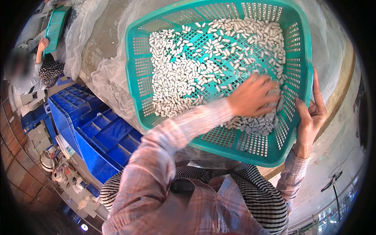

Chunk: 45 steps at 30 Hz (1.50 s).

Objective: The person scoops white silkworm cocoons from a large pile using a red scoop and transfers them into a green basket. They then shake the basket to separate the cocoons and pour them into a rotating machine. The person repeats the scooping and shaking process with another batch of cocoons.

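A large green plastic basket (138, 94) with latticed walls is tilted in front of me. Many small whitish, short cylindrical pieces (176, 74) lie across its floor, thickest at the left, the upper right and the lower right. My left hand (256, 96) reaches across into the right part, low over the pieces. Its fingers are bent and apart, somewhat blurred, and what lies under the palm is hidden. At the basket's right side my right hand (312, 119) grips the rim, thumb along the wall and fingers outside.
Blue partitioned bins (88, 129) stand to the left of my legs. Whitish netting (113, 72) drapes under and around the basket. At the far left another person (29, 70) holds a green basket (56, 29). A thin stand (335, 188) rises at the lower right.
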{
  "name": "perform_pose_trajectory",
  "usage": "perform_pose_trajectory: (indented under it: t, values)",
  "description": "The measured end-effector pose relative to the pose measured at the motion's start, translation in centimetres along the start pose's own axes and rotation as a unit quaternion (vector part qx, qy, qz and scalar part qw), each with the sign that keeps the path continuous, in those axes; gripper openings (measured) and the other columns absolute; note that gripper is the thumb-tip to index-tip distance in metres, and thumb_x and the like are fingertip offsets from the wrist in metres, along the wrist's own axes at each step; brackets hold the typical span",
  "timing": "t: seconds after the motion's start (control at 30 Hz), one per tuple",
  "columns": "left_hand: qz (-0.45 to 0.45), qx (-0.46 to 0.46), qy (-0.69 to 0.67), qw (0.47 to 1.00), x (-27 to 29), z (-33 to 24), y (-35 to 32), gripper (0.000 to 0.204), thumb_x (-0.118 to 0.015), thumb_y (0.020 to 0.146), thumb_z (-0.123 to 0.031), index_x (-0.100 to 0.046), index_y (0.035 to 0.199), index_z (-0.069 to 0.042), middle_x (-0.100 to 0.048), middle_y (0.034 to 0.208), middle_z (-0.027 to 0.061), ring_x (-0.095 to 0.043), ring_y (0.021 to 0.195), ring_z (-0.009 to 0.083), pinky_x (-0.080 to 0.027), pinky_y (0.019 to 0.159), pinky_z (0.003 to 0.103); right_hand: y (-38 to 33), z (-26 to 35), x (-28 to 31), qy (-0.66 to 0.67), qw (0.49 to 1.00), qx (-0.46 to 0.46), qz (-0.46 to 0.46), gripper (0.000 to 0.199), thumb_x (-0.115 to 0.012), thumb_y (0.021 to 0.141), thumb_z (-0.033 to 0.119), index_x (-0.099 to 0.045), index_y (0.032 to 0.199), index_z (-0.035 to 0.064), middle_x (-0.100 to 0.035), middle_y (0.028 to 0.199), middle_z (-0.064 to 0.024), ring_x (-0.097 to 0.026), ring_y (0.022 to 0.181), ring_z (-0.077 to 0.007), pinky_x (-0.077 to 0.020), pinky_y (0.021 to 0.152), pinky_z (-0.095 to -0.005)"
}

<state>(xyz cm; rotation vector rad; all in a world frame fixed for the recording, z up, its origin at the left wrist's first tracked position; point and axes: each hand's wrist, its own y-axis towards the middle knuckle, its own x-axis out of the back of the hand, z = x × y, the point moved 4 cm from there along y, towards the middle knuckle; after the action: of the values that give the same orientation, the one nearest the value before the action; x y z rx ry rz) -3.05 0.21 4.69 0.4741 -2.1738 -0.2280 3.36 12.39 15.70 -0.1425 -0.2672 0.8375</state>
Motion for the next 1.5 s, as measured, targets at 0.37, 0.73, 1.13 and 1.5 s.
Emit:
perform_pose_trajectory:
  t: [0.37, 0.73, 1.13, 1.5]
  values:
    - [-0.040, 0.336, 0.245, 0.909, 10.9, 16.2, -13.5, 0.062, -0.052, 0.090, -0.039, -0.035, 0.147, -0.021, -0.024, 0.155, 0.0105, -0.016, 0.141, 0.0396, -0.010, 0.109, 0.064, 1.2, -1.2, 0.9, 0.013, 1.000, -0.019, 0.007, 0.067, -0.053, 0.076, -0.013, -0.042, 0.140, 0.0001, -0.070, 0.100, -0.0094, -0.060, 0.072, -0.0012, -0.0456, 0.066, -0.0143]
    - [0.199, 0.029, 0.045, 0.979, 0.0, 0.1, -7.4, 0.064, -0.059, 0.085, -0.043, -0.038, 0.144, -0.030, -0.023, 0.156, -0.0005, -0.011, 0.145, 0.0324, -0.004, 0.111, 0.066, 1.2, -1.0, 0.6, 0.014, 1.000, -0.005, -0.002, 0.067, -0.052, 0.075, -0.014, -0.043, 0.140, 0.0002, -0.070, 0.099, -0.0086, -0.060, 0.072, -0.0012, -0.0455, 0.067, -0.0141]
    - [-0.113, 0.300, 0.189, 0.928, 4.5, 12.4, -1.2, 0.067, -0.041, 0.095, -0.047, -0.022, 0.151, -0.014, -0.011, 0.158, 0.0145, -0.004, 0.144, 0.0404, 0.002, 0.110, 0.064, 1.3, 0.2, 0.1, 0.019, 1.000, 0.003, 0.001, 0.066, -0.053, 0.077, -0.009, -0.042, 0.141, 0.0023, -0.070, 0.085, -0.0041, -0.055, 0.064, 0.0008, -0.0380, 0.058, -0.0124]
    - [0.360, 0.182, -0.020, 0.915, 9.7, -3.1, -9.6, 0.036, -0.064, 0.084, -0.023, -0.065, 0.120, -0.025, -0.029, 0.154, -0.0010, -0.021, 0.143, 0.0341, -0.005, 0.110, 0.068, 3.4, -5.6, 1.4, 0.033, 0.999, 0.001, 0.010, 0.062, -0.051, 0.079, -0.010, -0.043, 0.140, 0.0011, -0.070, 0.098, -0.0105, -0.063, 0.080, -0.0073, -0.0507, 0.070, -0.0213]
